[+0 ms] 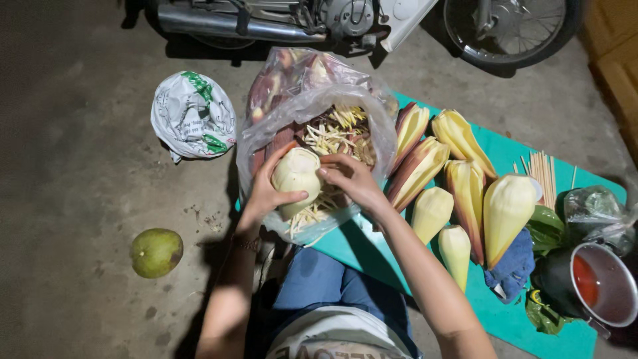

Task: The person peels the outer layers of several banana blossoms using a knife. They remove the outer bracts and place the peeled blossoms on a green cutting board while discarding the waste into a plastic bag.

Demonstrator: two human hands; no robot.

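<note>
While the left hand [269,193] cupped a pale banana blossom heart [297,181] from the side and below, fingers wrapped around it, the right hand [352,181] pinched at its upper edge, fingertips closed on an outer bract. Blossom sat directly over the open clear plastic bag [312,113], which held maroon bracts and yellowish florets [335,136]. Looked like the peeling step: stripping bracts, scraps dropping into the bag. Judged next move: pull the pinched bract down and away while the left hand keeps a firm hold and turns the heart, staying over the bag mouth.

Six peeled or part-peeled blossoms [458,193] lay in a row on the teal mat [565,332], right of the bag. Beyond them: bundle of thin wooden skewers [543,174], blue cloth [513,269], metal pot [601,286]. On the concrete left: round green fruit [155,252], crumpled white bag [193,116]. Motorbike [345,20] parked behind.
</note>
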